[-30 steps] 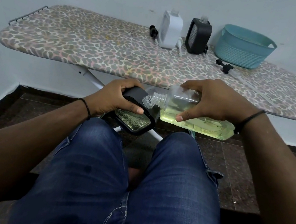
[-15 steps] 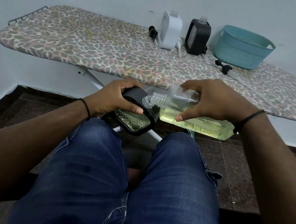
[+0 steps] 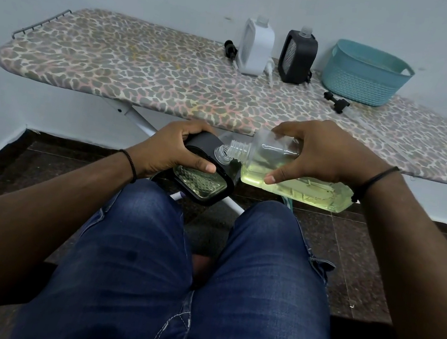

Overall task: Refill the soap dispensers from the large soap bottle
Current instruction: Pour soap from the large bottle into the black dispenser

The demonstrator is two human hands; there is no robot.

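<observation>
Pouring step: right hand [image 3: 326,152] fingers curl round the large soap bottle [image 3: 296,180], its mouth touching the black dispenser [image 3: 203,178] gripped by left hand [image 3: 172,147] fingers; next, tip further, I judge.

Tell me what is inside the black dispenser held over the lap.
Through the black dispenser's diamond-patterned clear window, yellow-green liquid shows. The left hand covers its upper part, so the fill level cannot be seen. The large soap bottle meets its open neck.
</observation>
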